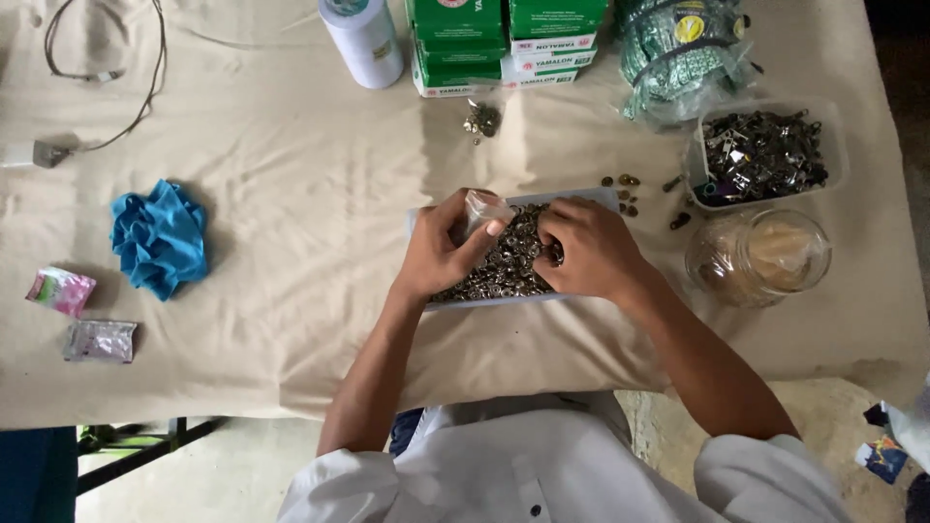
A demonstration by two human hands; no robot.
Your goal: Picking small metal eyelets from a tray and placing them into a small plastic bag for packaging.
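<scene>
Clear plastic, a small bag, is pinched in the left hand just above the tray of small metal pieces, where the right hand curls closed, fingertips among them.

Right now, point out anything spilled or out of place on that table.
A few small metal pieces lie loose on the cloth between the tray of metal rings and the clear tub of clips. Another little heap sits below the green boxes. The blue cloth lies crumpled at the left.
</scene>
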